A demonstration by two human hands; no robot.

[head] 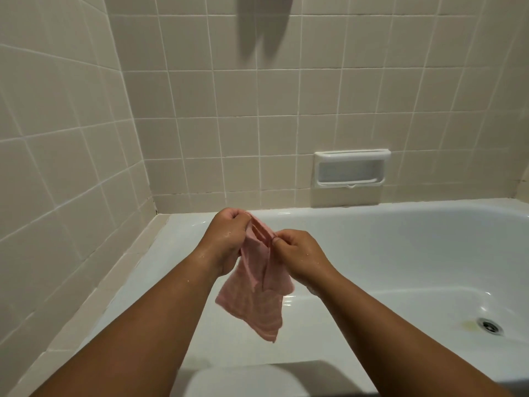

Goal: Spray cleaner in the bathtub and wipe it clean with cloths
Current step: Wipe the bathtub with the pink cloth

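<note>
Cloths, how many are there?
1. The pink cloth hangs above the white bathtub, its top edge pinched by the left hand and the right hand. Others may lie outside the picture.

We face a far wall (286, 110) and a left wall (57, 138) of square beige tiles with pale grout, meeting in a corner (144, 167) that darkens near its foot. A white recessed soap dish (351, 169) sits in the far wall just above the far rim of the bathtub (372, 207) (right of centre). A soft shadow (263, 30) lies on the top tiles, and a tiled ledge (97, 282) runs below the left wall.
</note>
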